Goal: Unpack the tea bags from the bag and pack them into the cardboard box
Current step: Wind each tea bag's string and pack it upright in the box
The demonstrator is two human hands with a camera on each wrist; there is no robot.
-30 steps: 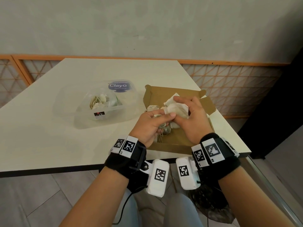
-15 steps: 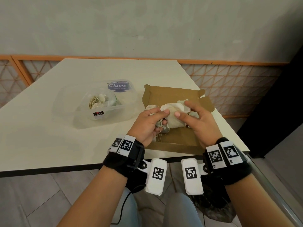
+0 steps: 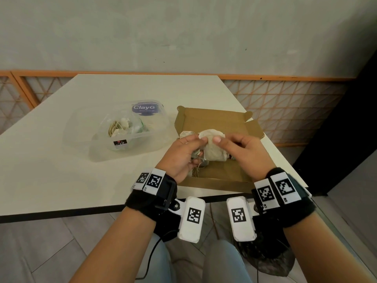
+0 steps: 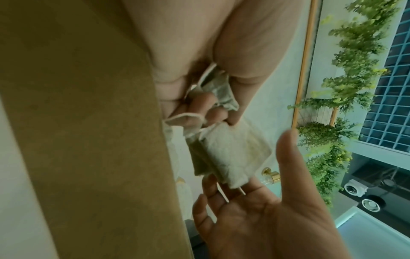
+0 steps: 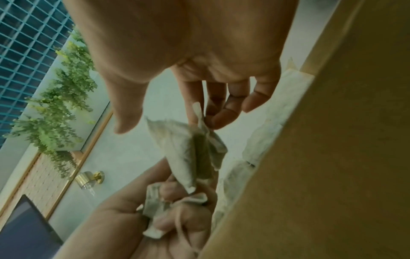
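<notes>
An open brown cardboard box [image 3: 214,119] lies at the table's right front, with a pale tea bag [image 3: 186,133] lying at its left wall. Above it my left hand [image 3: 181,154] grips a crumpled bunch of tea bags [image 4: 219,91] with strings hanging down. A larger flat tea bag [image 3: 214,150] stretches between both hands. My right hand [image 3: 242,150] pinches its corner [image 5: 199,121] between two fingers, with the thumb resting on it in the head view. A clear plastic bag [image 3: 122,129] with more tea bags lies to the left of the box.
The clear bag lies over a transparent tub with a blue "ClayG" label [image 3: 143,108]. The white table [image 3: 51,160] has its front edge just below my wrists and its right edge near the box. An orange lattice railing [image 3: 285,111] runs behind.
My right hand has drawn back toward me and to the right, from covering the tea bags to pinching one. The left hand has stayed over the box with its bunch.
</notes>
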